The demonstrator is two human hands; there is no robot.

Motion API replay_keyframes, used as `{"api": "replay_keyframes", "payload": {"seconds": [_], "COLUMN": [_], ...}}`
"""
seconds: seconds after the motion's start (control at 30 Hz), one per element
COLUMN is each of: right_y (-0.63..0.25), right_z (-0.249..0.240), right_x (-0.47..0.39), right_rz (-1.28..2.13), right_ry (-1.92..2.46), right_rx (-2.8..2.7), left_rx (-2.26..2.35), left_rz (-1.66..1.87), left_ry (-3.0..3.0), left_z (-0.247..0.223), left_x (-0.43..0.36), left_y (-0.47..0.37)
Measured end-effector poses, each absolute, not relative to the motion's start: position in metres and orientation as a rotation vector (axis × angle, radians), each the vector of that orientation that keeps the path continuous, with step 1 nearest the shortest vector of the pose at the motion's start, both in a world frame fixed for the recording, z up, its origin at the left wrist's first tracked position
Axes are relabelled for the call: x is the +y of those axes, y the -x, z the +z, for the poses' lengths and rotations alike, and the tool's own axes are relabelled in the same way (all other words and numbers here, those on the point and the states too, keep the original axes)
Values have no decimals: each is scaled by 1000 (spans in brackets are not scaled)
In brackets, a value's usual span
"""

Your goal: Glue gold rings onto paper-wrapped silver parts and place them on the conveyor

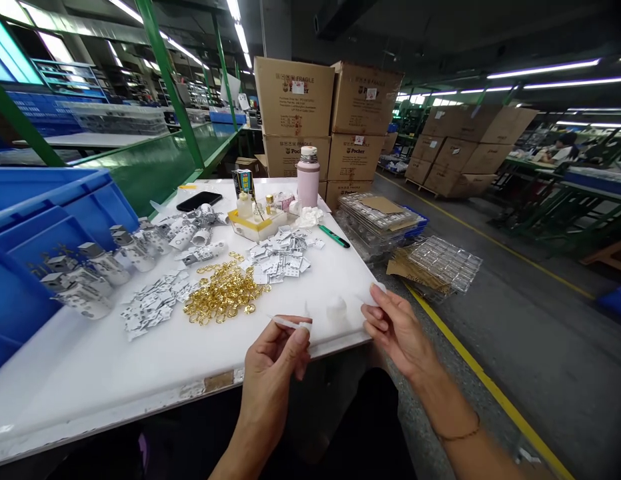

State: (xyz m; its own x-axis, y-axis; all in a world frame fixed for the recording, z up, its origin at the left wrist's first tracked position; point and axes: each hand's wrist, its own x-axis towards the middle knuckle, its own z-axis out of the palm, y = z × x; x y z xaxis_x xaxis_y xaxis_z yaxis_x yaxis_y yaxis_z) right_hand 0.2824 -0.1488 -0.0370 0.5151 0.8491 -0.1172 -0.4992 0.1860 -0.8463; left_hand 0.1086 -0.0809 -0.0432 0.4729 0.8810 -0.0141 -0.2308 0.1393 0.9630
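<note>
My left hand [277, 357] pinches a thin white piece [290, 323] near the table's front edge; whether it is tissue or film is unclear. To its right, my right hand [397, 327] has its thumb and fingers closed on another whitish, thin piece [374, 289] by the table's right corner. The two hands are apart. Beyond my left hand lies a heap of gold rings [223, 293], flanked by one pile of small white printed cards [157, 300] on the left and another card pile [280, 255] on the right.
Blue bins [45, 233] border the table [190, 360] at left, beside white cylindrical pieces [107, 267]. Farther back are a phone [199, 201], a yellow-edged tray [255, 229], a pink bottle [308, 180] and a green cutter [334, 236]. Clear plastic trays [447, 260] and cartons [297, 97] stand beyond.
</note>
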Motion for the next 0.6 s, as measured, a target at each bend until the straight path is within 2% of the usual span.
{"api": "replay_keyframes", "payload": {"seconds": [0.6], "right_y": [-290], "right_z": [-36], "right_x": [-136], "right_rz": [869], "right_ry": [1273], "right_rx": [-645], "left_rx": [733], "left_rz": [888], "left_ry": [-1061], "left_z": [-52], "left_x": [-78], "left_y": [-103]}}
